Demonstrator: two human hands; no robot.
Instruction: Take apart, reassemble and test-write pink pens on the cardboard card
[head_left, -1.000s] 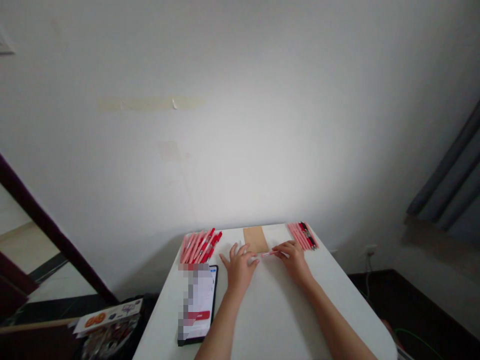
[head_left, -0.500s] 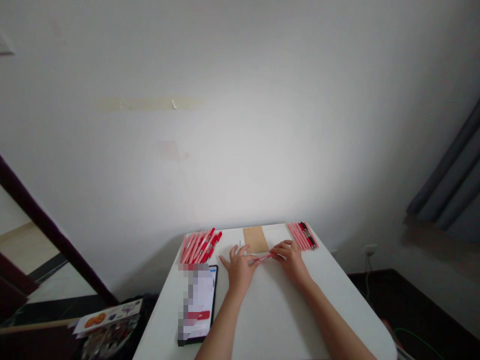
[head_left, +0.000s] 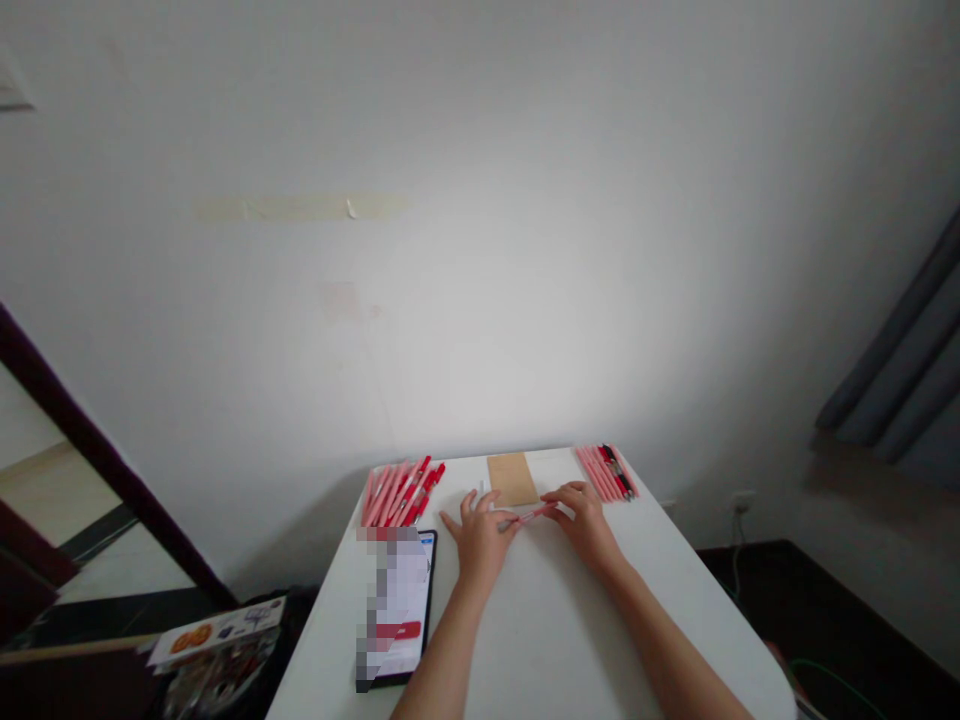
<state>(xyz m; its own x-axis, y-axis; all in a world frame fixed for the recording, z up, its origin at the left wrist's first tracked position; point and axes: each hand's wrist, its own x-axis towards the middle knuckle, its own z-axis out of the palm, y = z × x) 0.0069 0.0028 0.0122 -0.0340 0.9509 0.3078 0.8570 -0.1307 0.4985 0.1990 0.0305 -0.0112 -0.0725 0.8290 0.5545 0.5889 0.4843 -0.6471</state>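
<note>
Between my two hands a thin pink pen (head_left: 534, 513) is held roughly level above the white table. My left hand (head_left: 481, 535) pinches one end with thumb and forefinger, its other fingers spread. At the other end, the fingertips of my right hand (head_left: 581, 515) are closed on the same pen. Just beyond the hands lies a brown paper notebook or card (head_left: 513, 478). A small white item (head_left: 484, 488), partly hidden by my left fingers, sits at its left side.
Several pink and red pens (head_left: 397, 492) lie loosely at the table's back left. More pens, pink, red and black (head_left: 606, 473), lie side by side at the back right. A phone (head_left: 397, 610) rests left of my left forearm. The wall (head_left: 480, 300) rises behind the table (head_left: 555, 640).
The hands and pen stay almost in place; the pen is still held at both ends. The view has shifted very slightly.
</note>
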